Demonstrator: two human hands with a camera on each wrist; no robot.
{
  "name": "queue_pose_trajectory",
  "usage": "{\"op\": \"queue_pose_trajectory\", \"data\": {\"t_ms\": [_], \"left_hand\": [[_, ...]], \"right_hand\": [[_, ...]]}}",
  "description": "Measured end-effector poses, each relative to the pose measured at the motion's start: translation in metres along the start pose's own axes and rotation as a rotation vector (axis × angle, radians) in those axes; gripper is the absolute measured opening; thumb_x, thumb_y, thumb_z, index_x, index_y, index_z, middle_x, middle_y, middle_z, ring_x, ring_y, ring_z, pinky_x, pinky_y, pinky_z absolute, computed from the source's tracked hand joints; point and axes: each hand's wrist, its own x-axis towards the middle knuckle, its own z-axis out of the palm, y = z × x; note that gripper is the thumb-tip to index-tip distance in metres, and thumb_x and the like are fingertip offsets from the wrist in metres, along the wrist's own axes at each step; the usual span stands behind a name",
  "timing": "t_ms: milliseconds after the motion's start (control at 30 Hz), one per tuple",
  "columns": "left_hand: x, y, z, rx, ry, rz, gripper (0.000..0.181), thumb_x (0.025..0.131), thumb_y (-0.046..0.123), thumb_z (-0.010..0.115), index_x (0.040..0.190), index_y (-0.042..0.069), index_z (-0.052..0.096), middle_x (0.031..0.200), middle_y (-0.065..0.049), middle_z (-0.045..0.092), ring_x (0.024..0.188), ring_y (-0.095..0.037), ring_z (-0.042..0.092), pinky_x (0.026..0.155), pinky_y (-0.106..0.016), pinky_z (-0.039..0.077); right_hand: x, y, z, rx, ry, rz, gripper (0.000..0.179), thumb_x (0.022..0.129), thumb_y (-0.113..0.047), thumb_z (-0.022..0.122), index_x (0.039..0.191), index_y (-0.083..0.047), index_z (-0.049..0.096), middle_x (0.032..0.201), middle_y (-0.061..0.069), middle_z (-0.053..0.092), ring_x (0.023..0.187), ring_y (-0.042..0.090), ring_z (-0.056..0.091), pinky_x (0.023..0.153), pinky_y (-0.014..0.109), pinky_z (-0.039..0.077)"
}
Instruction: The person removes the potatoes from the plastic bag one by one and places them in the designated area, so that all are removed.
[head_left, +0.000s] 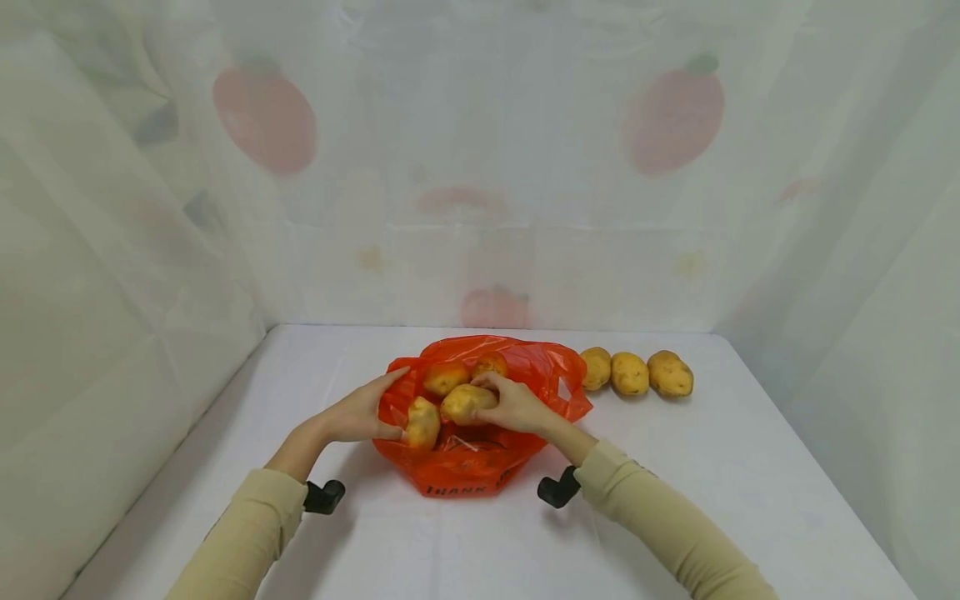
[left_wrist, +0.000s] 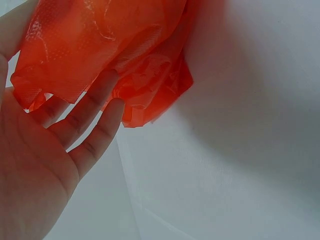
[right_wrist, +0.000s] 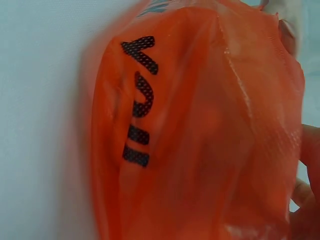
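Observation:
An orange-red plastic bag (head_left: 472, 479) with black lettering stands on the table, its mouth spread wide. Two potatoes lie toward its back, a left one (head_left: 446, 378) and a right one (head_left: 491, 362); another potato (head_left: 423, 423) is at its left side. My right hand (head_left: 517, 406) grips a potato (head_left: 463, 403) between thumb and fingers within the bag's mouth. At the left rim, my left hand (head_left: 362, 414) has its thumb and fingers spread apart. In the left wrist view its extended fingers (left_wrist: 95, 142) touch the bag (left_wrist: 115, 45). The bag wall (right_wrist: 200, 125) hides most of the right hand in the right wrist view.
To the right of the bag, three potatoes sit in a row: a left one (head_left: 596, 369), a middle one (head_left: 629, 374) and a right one (head_left: 671, 374). They rest on the white-covered table (head_left: 705, 483). Pale fabric walls (head_left: 480, 167) enclose the back and sides.

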Motion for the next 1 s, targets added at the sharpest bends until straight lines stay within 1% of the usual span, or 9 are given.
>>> {"op": "queue_pose_trajectory", "data": {"t_ms": [167,267,400,600,833,1000], "left_hand": [[-0.001,0.001,0.0,-0.003,-0.001,0.001,0.094,0.071,0.025,0.077,0.147,0.017,0.021,0.144,-0.011,0.033,0.129,-0.031,0.034,0.101,-0.052,0.036],[0.0,0.001,0.0,0.004,-0.001,0.002,0.094,0.072,0.025,0.077,0.147,0.016,0.021,0.145,-0.012,0.032,0.13,-0.032,0.033,0.102,-0.053,0.035],[0.0,0.002,0.0,0.014,-0.002,-0.002,0.094,0.071,0.025,0.076,0.147,0.016,0.021,0.146,-0.011,0.031,0.131,-0.032,0.032,0.103,-0.053,0.033],[0.0,0.002,-0.001,0.011,-0.003,-0.004,0.094,0.071,0.026,0.076,0.147,0.016,0.021,0.147,-0.011,0.03,0.132,-0.032,0.031,0.103,-0.054,0.031],[-0.001,0.004,-0.002,0.005,-0.005,-0.007,0.094,0.071,0.025,0.076,0.147,0.016,0.021,0.146,-0.012,0.031,0.131,-0.032,0.032,0.103,-0.054,0.033],[-0.001,0.005,-0.002,0.001,-0.006,-0.009,0.094,0.072,0.025,0.076,0.147,0.016,0.021,0.146,-0.012,0.031,0.131,-0.033,0.032,0.103,-0.054,0.033]], "right_hand": [[-0.005,0.001,-0.008,-0.006,0.017,-0.037,0.049,0.081,-0.025,0.07,0.125,-0.015,0.049,0.123,0.006,0.057,0.111,0.021,0.054,0.096,0.039,0.044],[-0.006,0.001,-0.014,-0.001,0.029,-0.035,0.05,0.082,-0.026,0.069,0.126,-0.016,0.049,0.124,0.005,0.056,0.112,0.02,0.053,0.097,0.04,0.043],[-0.007,0.001,-0.019,-0.005,0.045,-0.017,0.049,0.082,-0.027,0.069,0.126,-0.021,0.049,0.126,0.001,0.054,0.112,0.017,0.052,0.097,0.039,0.043],[-0.012,0.001,-0.027,-0.021,0.062,-0.027,0.049,0.081,-0.028,0.069,0.126,-0.023,0.05,0.13,0.001,0.052,0.116,0.02,0.051,0.099,0.042,0.041],[-0.021,0.001,-0.038,-0.049,0.093,-0.058,0.05,0.08,-0.029,0.071,0.125,-0.026,0.051,0.126,-0.004,0.055,0.115,0.018,0.051,0.098,0.042,0.042],[-0.025,0.002,-0.045,-0.063,0.101,-0.08,0.049,0.081,-0.03,0.07,0.125,-0.027,0.05,0.123,-0.004,0.056,0.111,0.019,0.053,0.094,0.041,0.044]]}}
